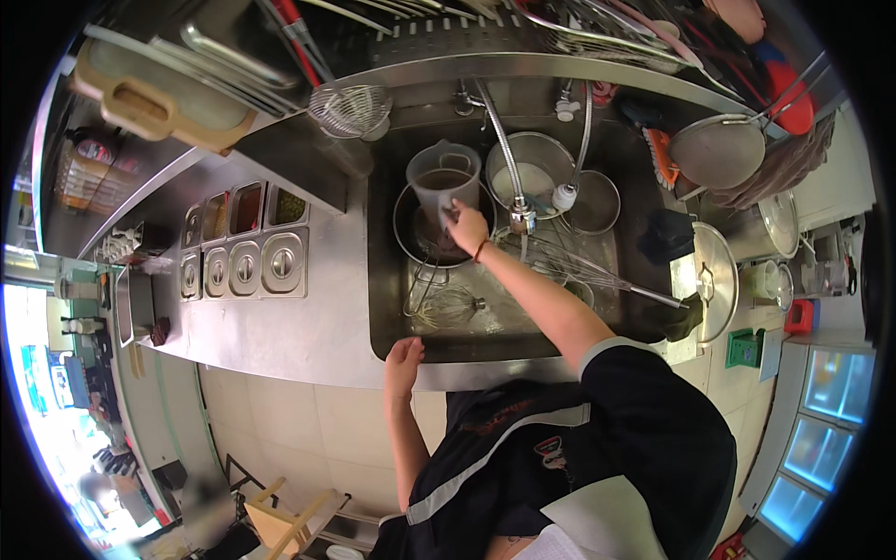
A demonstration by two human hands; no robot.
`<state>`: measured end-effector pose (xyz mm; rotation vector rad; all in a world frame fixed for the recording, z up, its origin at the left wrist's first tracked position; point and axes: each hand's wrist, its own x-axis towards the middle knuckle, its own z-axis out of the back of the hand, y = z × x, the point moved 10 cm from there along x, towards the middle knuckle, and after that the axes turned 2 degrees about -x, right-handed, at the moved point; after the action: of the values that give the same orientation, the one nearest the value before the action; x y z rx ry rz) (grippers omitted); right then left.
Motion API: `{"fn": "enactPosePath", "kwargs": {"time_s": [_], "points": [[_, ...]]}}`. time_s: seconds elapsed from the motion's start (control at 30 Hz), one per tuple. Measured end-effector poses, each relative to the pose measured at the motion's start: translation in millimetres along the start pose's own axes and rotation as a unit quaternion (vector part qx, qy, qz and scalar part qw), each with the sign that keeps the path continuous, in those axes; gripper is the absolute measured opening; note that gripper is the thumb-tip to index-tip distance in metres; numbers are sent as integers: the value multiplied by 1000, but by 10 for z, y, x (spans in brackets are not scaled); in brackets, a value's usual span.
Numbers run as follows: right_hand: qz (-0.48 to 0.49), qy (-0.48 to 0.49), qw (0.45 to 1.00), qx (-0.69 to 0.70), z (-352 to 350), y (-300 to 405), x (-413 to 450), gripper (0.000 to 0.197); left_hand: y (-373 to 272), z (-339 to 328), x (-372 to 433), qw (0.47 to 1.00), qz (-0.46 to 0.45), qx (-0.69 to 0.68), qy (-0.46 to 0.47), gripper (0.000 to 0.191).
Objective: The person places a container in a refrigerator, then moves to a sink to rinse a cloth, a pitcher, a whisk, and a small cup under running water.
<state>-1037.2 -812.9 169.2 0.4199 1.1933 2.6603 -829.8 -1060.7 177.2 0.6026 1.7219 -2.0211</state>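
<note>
My right hand [467,231] grips the near side of a translucent plastic jug [427,183] holding brownish liquid. The jug stands upright in or just above a dark round pot [400,238] in the steel sink [518,329]; its base is hidden. Beside the front rim of the sink, my left hand [404,360] hangs with curled fingers and nothing visible in it. A balloon whisk head [448,308] lies on the sink floor between my hands. Under my right forearm rests a long wire whisk [595,269], partly covered.
A metal pot with whitish liquid [521,183], a steel bowl [596,203] and a hose tap [521,213] occupy the back of the sink. Lidded steel food pans [283,262] are set into the left counter. A strainer [721,150] and an orange brush [658,157] hang at right.
</note>
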Motion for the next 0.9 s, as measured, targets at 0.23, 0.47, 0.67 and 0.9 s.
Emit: {"fn": "enactPosePath", "kwargs": {"time_s": [0.23, 0.47, 0.67, 0.9], "points": [[29, 167, 975, 143, 685, 58, -871, 25, -941, -1006, 514, 973, -174, 134, 70, 24], [-118, -88, 982, 116, 2236, -1330, -155, 30, -1535, -2143, 932, 967, -221, -3, 123, 36], [-66, 79, 965, 242, 2057, -1417, 426, 37, -1614, -2448, 1003, 973, -142, -75, 166, 39], [46, 216, 903, 368, 2153, -202, 281, 44, -1914, -1871, 524, 974, -193, -67, 99, 26]]}}
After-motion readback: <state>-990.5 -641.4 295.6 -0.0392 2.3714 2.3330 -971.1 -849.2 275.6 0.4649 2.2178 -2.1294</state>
